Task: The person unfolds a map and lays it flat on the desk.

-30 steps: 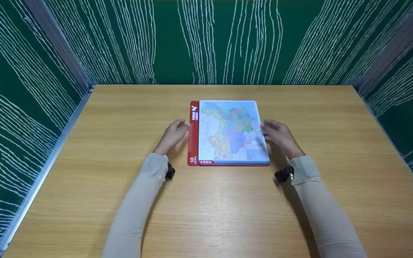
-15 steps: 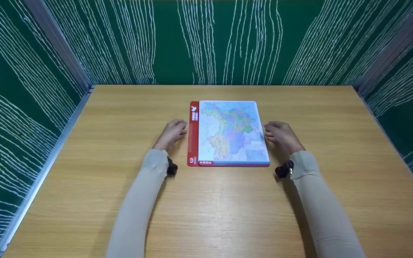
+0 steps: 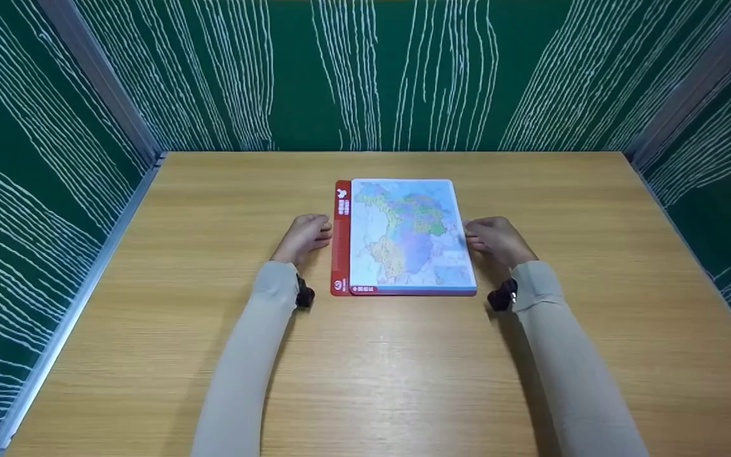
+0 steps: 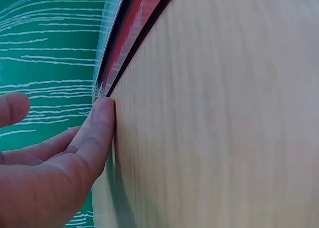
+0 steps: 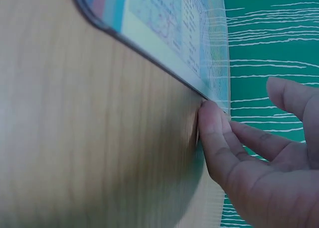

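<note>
A flat map board [image 3: 403,238] with rounded corners lies on the wooden table, its map in pastel colours. Along its left side runs a red strip [image 3: 341,254] with white lettering. My left hand [image 3: 305,238] is beside that strip; in the left wrist view its fingertips [image 4: 103,108] rest low at the board's edge, the thumb [image 4: 12,108] held apart. At the opposite edge is my right hand [image 3: 499,238]. The right wrist view shows extended fingers [image 5: 212,121] right at the rim, close to the tabletop, and the thumb [image 5: 286,96] raised away from them.
The wooden table [image 3: 378,374] reaches back to a green wall [image 3: 302,76] with white wavy lines. Similar panels stand at left and right, joined by grey corner posts [image 3: 102,76]. Dark wrist devices [image 3: 304,294] sit at both cuffs.
Both hands drew back slightly from the board's side edges, fingers going lower; the right fingers have since come back in against the edge. The board has stayed in place.
</note>
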A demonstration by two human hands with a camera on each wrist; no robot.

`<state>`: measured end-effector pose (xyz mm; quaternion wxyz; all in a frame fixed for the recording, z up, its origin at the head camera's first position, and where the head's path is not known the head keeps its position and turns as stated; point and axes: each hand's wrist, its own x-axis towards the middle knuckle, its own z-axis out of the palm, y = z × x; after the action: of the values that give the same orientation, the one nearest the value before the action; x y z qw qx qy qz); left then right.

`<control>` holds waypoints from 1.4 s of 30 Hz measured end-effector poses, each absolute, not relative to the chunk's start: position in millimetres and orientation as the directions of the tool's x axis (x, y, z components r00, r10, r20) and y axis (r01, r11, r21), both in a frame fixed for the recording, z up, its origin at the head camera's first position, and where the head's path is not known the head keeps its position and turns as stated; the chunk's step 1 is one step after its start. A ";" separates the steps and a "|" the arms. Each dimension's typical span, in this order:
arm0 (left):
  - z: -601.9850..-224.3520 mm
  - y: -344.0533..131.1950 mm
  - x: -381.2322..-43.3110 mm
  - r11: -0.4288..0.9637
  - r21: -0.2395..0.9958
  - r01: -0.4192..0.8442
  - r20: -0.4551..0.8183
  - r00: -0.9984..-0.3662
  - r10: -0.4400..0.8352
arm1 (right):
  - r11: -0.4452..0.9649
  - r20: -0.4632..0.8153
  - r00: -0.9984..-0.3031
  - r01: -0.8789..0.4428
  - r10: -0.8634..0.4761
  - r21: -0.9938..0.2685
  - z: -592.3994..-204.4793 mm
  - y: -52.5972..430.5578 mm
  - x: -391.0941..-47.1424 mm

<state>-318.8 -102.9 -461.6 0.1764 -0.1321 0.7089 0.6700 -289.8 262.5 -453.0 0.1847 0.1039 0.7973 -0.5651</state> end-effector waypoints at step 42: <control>-462.6 -101.7 -323.4 0.223 0.888 -0.402 -0.431 -0.897 0.098 | 0.468 -0.359 -0.929 0.357 0.089 -0.808 -462.9 250.8 -290.1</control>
<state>-323.4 -101.7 -462.6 0.2035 -0.1007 0.7551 0.6150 -290.1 250.8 -462.9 0.1345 0.1316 0.8461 -0.4987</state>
